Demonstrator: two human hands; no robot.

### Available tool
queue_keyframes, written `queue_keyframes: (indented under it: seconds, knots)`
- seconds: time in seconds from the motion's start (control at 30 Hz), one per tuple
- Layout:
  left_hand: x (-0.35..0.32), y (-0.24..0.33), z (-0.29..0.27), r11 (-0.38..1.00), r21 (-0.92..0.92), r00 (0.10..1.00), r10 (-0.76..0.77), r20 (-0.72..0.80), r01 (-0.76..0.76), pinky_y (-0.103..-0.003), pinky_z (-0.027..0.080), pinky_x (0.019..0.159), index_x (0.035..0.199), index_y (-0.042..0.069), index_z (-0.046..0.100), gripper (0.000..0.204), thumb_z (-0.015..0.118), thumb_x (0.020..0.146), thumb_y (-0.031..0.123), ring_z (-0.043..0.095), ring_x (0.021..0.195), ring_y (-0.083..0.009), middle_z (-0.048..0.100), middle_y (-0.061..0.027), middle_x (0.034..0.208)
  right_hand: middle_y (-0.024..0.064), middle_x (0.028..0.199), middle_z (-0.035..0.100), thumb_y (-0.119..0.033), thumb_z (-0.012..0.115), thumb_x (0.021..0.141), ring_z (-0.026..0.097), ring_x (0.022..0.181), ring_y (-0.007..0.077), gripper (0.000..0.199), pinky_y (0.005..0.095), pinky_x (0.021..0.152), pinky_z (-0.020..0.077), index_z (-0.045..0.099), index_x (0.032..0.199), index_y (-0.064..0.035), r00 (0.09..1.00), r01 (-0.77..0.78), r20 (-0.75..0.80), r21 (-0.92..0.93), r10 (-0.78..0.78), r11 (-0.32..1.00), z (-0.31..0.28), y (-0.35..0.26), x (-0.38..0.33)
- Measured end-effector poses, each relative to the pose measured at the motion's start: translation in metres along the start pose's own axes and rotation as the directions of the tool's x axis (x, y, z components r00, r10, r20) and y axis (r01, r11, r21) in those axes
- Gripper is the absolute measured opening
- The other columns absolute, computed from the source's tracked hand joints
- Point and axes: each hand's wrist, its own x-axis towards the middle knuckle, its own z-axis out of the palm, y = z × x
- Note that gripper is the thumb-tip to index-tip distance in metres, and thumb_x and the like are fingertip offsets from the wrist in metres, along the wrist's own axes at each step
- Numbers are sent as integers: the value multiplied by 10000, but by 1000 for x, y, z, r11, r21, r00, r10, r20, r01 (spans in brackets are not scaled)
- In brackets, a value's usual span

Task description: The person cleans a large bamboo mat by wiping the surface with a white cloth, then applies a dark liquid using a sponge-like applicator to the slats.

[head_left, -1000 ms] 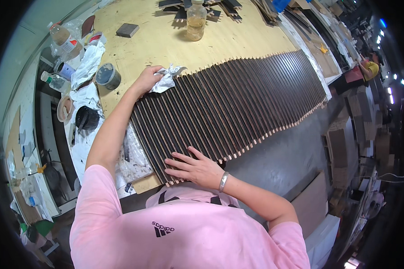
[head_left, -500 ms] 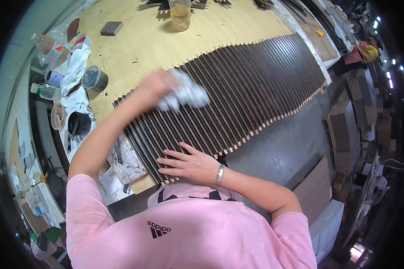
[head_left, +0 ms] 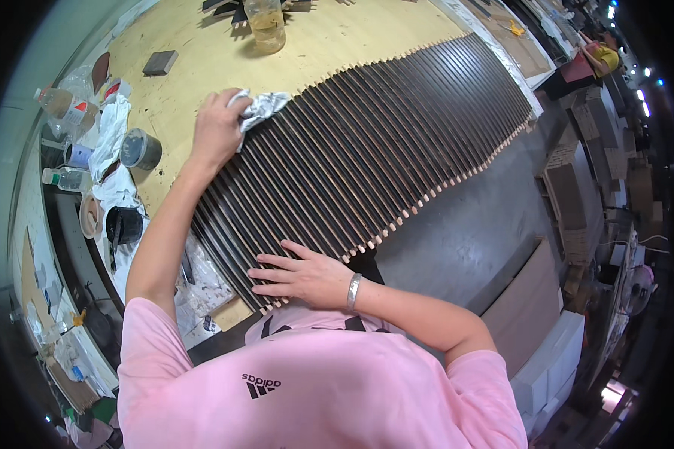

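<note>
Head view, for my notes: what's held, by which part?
Left hand: crumpled white cloth, by its left side. Right hand: nothing, resting on slim dark wooden slats.

A yellow worktable (head_left: 183, 93) carries a long row of dark slats (head_left: 367, 135) laid side by side. Beyond the row stands a clear bottle of yellowish liquid (head_left: 266, 30), near some dark wooden pieces (head_left: 221, 10); a small dark block (head_left: 161, 63) lies beyond and left of the row, and a grey tub (head_left: 141, 150) stands to its left.

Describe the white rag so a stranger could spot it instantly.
Find the row of dark slats on the yellowish tabletop. At the row's far edge, toward the left, is the crumpled white rag. Unlike the white sheeting farther left, it is gripped by the left hand.
</note>
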Motion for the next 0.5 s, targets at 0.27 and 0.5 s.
queue_keyframes:
  seconds: [0.27,0.5]
  knots:
    - [-32,124,15,773,-349,757,616,218,-529,-401,538,823,1127,131,677,335,692,793,148,656,981,-274,680,-103,1112,-29,1563,382,-194,537,922,314,1467,203,524,494,1212,223,477,1440,-243,998,-48,-27,116,51,992,13,10,-5]
    - [21,56,-8,993,-112,995,33,-93,-43,-412,539,889,1071,87,701,361,757,717,123,642,1041,-336,672,-132,1152,-24,1572,368,-188,571,904,317,1464,206,546,500,1211,226,476,1438,-247,998,-50,-27,15,51,999,7,4,-7]
